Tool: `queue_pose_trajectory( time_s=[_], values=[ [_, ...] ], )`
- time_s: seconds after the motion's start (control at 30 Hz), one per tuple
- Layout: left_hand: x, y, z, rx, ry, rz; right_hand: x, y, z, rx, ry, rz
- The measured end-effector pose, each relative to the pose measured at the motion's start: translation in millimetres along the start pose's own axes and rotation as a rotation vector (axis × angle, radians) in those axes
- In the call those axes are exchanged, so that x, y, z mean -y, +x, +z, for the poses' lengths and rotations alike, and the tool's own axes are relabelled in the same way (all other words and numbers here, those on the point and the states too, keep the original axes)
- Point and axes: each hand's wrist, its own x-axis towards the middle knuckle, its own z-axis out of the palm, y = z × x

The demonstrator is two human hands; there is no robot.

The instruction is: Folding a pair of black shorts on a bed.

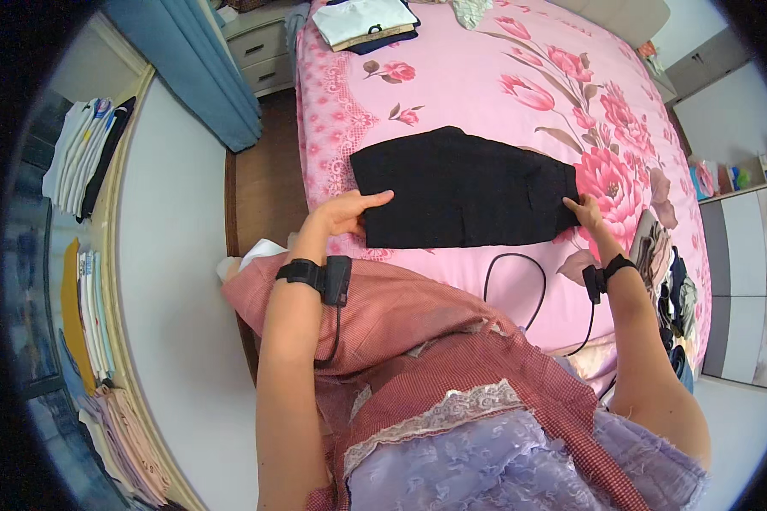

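A pair of black shorts (466,191), folded lengthwise, lies flat on the pink floral bedsheet (441,83). Its waistband is towards the right, and the leg hems face left. At the hem end, my left hand (345,214) holds the near corner, thumb on top and fingers beneath. My right hand (587,211) pinches the near part of the waistband between thumb and fingers. Each forearm wears a black strap with a small device (337,281) and a cable.
Folded clothes (364,25) are stacked on the bed's far left corner. More garments (665,268) lie along the right side. A blue curtain (192,70) and a drawer cabinet (262,54) stand at left; folded clothes (83,153) fill shelves there. A black cable (518,257) loops on the bed.
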Motion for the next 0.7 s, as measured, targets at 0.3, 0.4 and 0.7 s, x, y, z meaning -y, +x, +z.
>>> queue_pose_trajectory(
  time_s=[0.3, 0.4, 0.7],
  values=[
    [1, 9, 1, -0.026, -0.053, 0.093, 9, -13, 5, -0.048, 0.062, -0.006],
    [2, 11, 2, -0.024, -0.094, 0.090, 5, -8, 7, -0.030, 0.080, -0.003],
    [8, 16, 6, -0.123, 0.038, 0.272, 9, -20, 0, 0.057, 0.387, 0.126]
  ],
)
